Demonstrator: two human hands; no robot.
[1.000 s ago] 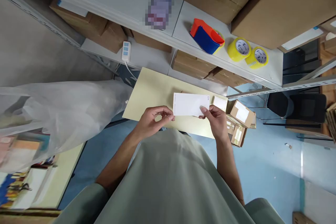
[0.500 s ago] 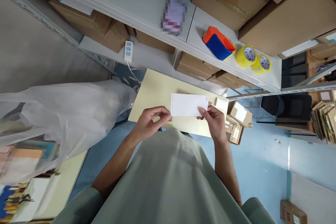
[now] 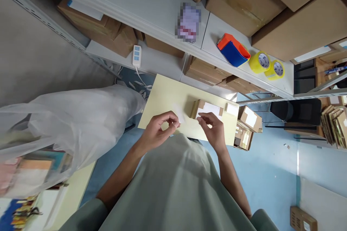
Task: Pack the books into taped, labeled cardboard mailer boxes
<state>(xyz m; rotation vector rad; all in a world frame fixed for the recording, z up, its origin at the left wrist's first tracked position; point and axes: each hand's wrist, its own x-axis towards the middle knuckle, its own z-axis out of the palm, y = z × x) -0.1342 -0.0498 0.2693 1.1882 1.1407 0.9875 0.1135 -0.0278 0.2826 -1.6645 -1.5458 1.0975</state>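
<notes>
My left hand (image 3: 159, 130) is closed in a pinch, thumb against forefinger, at a thin white paper label (image 3: 178, 112). The label looks pale and blurred, tilted so that little of its face shows. My right hand (image 3: 213, 130) is to the right, over the near side of a cardboard box, with its thumb and forefinger slightly apart and nothing visible between them. The cardboard box (image 3: 200, 107) lies on the cream table (image 3: 165, 95) with a white label on its top, partly covered by my right fingers.
A small white box (image 3: 232, 109) sits at the table's right end, beside stacked cartons (image 3: 249, 118). Above, a grey shelf (image 3: 151, 11) carries an orange and blue tape dispenser (image 3: 233, 50), yellow tape rolls (image 3: 259, 62) and large cartons. A plastic bag (image 3: 89, 119) bulges at left.
The white label has swung from facing me flat between both hands to a tilted, blurred position by my left fingers. My right hand has come off it, uncovering the cardboard box behind.
</notes>
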